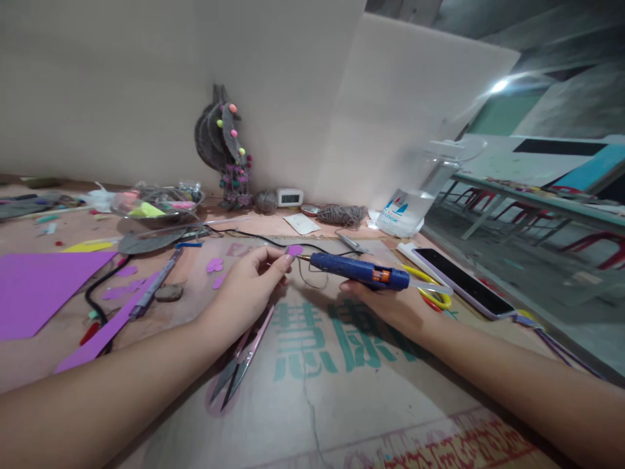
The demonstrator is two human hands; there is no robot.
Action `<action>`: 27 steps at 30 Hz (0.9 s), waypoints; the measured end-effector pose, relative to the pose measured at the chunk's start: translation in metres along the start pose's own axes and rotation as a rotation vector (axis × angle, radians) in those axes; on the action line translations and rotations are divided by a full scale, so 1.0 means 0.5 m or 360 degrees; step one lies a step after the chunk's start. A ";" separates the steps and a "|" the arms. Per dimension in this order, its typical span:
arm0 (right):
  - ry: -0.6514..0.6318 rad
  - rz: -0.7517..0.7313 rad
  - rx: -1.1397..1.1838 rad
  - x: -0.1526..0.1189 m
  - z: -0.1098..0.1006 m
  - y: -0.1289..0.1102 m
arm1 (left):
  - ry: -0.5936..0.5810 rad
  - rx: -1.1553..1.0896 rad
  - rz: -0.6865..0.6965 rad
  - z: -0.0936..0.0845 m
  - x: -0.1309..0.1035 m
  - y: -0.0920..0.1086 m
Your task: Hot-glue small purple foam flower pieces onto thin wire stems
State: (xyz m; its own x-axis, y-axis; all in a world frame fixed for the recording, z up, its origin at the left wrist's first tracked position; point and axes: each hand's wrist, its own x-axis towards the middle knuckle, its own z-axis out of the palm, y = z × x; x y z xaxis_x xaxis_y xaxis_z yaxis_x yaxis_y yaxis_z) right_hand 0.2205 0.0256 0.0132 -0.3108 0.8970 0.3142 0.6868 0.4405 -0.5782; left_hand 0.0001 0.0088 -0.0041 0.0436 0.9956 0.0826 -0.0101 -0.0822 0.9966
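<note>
A person's left hand (261, 277), its forearm reaching in from 8 o'clock, is pinching a small purple cutout (294, 250) between thumb and fingers near the center. The right hand (364, 293), its forearm stretching in from 4 o'clock, is gripping a blue glue gun (342, 267), whose nozzle is pointing toward 9 o'clock just beside the cutout. At 10 o'clock from the hands, a clear bowl (170, 213) is holding pink, orange and yellow pieces; at 2 o'clock, a clear jug (415, 203) is standing, its contents unclear.
</note>
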 end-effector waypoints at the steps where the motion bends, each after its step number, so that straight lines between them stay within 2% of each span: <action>1: 0.0002 0.0004 0.0006 0.000 0.000 -0.001 | 0.0000 0.0004 -0.0010 0.000 0.000 0.002; 8: 0.0040 0.0009 0.0059 -0.002 -0.001 -0.010 | 0.0044 0.0025 -0.0069 0.005 -0.001 0.014; 23: 0.0117 -0.0017 0.0097 -0.001 0.004 0.003 | -0.0001 -0.0032 -0.0027 0.004 0.000 0.008; 27: 0.0069 -0.0038 0.0101 0.000 0.003 0.000 | -0.0002 -0.0045 -0.0037 0.005 0.001 0.008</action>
State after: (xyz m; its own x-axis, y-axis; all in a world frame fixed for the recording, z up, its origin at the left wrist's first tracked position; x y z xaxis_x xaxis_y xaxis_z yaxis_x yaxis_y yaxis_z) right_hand 0.2194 0.0257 0.0123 -0.2969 0.8843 0.3603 0.6359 0.4646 -0.6163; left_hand 0.0026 0.0087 -0.0001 0.0453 0.9972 0.0595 -0.0374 -0.0578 0.9976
